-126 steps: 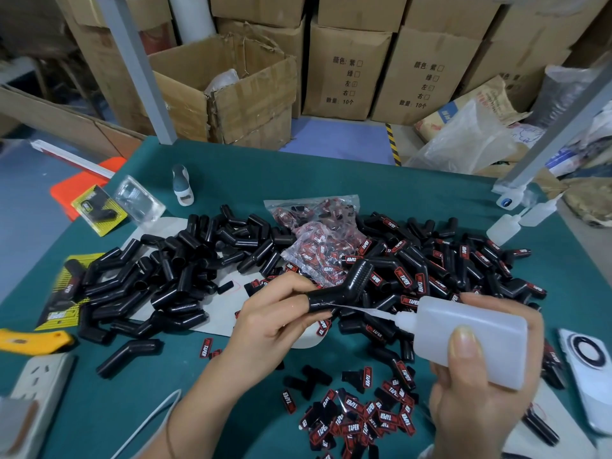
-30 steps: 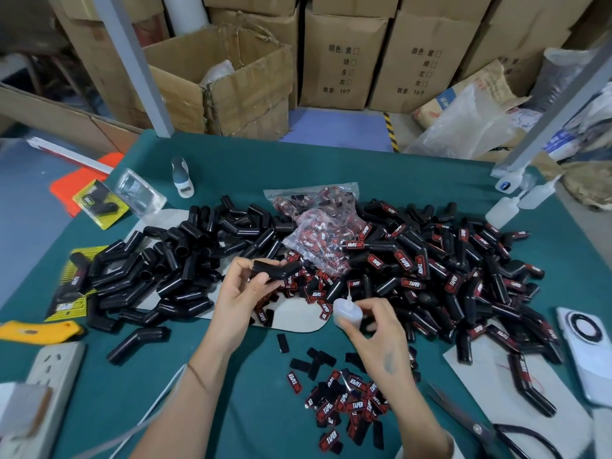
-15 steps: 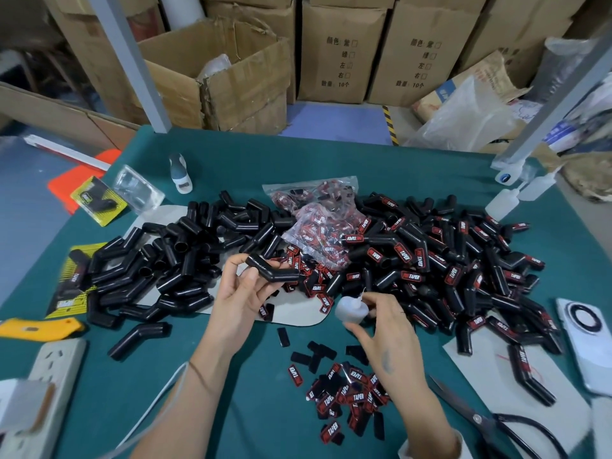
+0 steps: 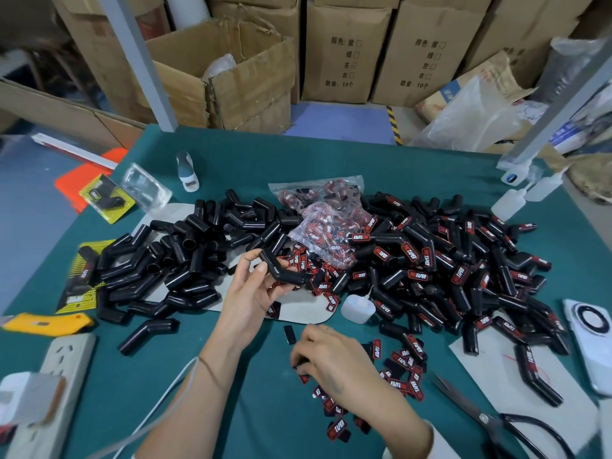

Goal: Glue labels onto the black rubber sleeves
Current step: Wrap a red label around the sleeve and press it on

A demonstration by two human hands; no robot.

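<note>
Now my left hand grips a bent, unlabelled sleeve, lifted above the counter in front of the bare-sleeve heap. My right hand is down on the loose labels, fingers curled; it seems to be picking one, though I cannot tell whether a label is pinched. The glue bottle stands just beyond, at the edge of the finished pile. I judge this the label-fetching step. Next I need one label separated, turned face-up, brought to the sleeve's flat side and pressed on squarely.
</note>
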